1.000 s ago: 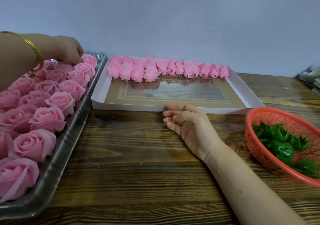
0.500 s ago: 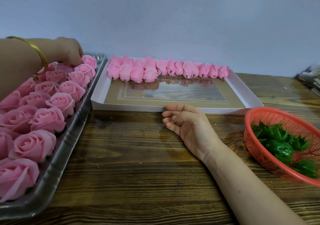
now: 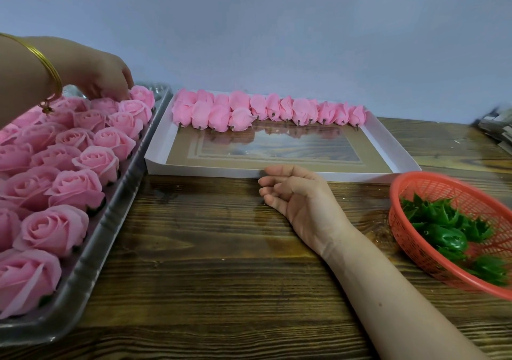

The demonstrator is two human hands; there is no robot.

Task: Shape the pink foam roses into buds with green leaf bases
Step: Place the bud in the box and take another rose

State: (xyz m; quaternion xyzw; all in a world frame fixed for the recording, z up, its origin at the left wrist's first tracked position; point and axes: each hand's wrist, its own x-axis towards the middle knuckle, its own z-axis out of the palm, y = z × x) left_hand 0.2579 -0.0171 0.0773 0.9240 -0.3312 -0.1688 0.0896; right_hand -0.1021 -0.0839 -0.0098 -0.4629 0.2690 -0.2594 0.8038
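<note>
Several open pink foam roses (image 3: pixel 74 188) fill a clear plastic tray (image 3: pixel 91 251) on the left. My left hand (image 3: pixel 102 77), with a gold bangle on the wrist, reaches down into the far end of that tray. Its fingertips are sunk among the roses there, so a grip cannot be made out. A row of shaped pink buds (image 3: pixel 241 110) lies along the back of a shallow white box tray (image 3: pixel 205 170). My right hand (image 3: pixel 299 196) rests on the wooden table, fingers loosely curled and holding nothing, just touching the box's front wall. Green leaf bases (image 3: pixel 448 237) lie in a red basket (image 3: pixel 399 215).
The wooden table (image 3: pixel 221 262) stretches between the rose tray and the basket. A grey wall stands close behind the trays. Some blurred grey items (image 3: pixel 496 129) sit at the far right edge of the table.
My left hand has dipped slightly lower among the far roses. The right hand has stayed where it was.
</note>
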